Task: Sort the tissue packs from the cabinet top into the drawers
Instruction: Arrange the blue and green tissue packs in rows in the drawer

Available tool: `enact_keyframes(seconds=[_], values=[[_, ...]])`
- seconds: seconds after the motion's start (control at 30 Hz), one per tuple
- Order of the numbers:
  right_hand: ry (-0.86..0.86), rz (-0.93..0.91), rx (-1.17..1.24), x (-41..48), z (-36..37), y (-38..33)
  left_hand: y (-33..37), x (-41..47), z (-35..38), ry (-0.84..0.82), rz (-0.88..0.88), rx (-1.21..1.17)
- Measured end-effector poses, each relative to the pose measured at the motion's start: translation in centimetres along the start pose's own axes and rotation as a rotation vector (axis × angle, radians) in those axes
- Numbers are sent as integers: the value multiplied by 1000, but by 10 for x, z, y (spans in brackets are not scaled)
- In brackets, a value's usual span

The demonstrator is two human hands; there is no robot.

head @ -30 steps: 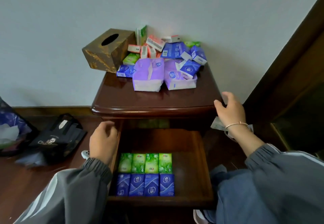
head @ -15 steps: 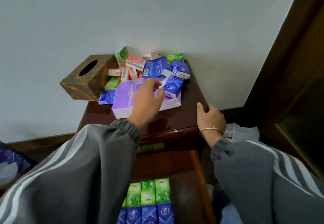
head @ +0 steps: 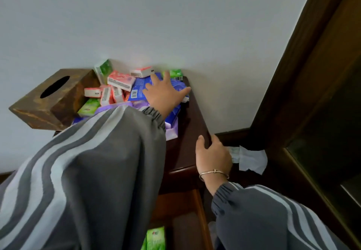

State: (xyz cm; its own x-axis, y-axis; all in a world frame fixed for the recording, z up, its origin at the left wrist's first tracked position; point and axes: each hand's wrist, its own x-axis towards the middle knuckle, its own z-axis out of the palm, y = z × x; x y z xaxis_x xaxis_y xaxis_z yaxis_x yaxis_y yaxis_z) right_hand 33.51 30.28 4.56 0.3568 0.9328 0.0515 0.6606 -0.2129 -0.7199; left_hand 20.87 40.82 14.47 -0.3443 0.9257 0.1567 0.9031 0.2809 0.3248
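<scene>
Now reaching further back with left hand (head: pixel 166 95) | spread wide on blue packs (head: pixel 138 89), holding nothing yet | gripping edge of cabinet top (head: pixel 193 124) with right hand (head: pixel 213 155) (for balance, maybe) | about to grab one

The tissue packs are lying jumbled at the back of the cabinet top (head: pixel 192 124): pink packs (head: pixel 121 80) are tilting over one another, blue packs (head: pixel 137 89) are lying flat beside them, green packs (head: pixel 88 108) are sitting at the edges, and purple packs (head: pixel 172 130) are lying nearest me. Below, in the open drawer (head: pixel 175 204), a green pack (head: pixel 155 237) is lying flat.
</scene>
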Motion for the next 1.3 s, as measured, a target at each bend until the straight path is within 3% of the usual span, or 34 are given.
enact_keyframes(seconds=[0.13,0.47,0.57,0.67,0.73,0.83,0.97,1.1,1.23,1.3], values=[[6,-7,15,0,0,0,3,2,9,-13,-3,134],[-16,-1,10,0,-1,0,-11,8,7,181,129,-80],[2,-11,6,0,0,1,-16,4,-12,312,193,-433],[5,-12,11,-1,0,0,-33,-9,-45,327,73,-891],[17,-4,20,-2,-2,-1,-53,-24,-64,275,-57,-1157],[14,-5,6,-2,-4,-3,-96,-61,-76,72,-184,-1444],[-27,20,-75,-1,-6,-5,-149,-122,-66,-111,-331,-1484],[-58,-18,-103,-1,-9,-8,-167,-137,-58,-33,-368,-1517],[-3,-176,-263,3,-17,-16,-166,-135,-55,-69,-392,-1454],[66,-318,-212,16,-23,-29,-168,-132,-58,-87,-396,-1466]])
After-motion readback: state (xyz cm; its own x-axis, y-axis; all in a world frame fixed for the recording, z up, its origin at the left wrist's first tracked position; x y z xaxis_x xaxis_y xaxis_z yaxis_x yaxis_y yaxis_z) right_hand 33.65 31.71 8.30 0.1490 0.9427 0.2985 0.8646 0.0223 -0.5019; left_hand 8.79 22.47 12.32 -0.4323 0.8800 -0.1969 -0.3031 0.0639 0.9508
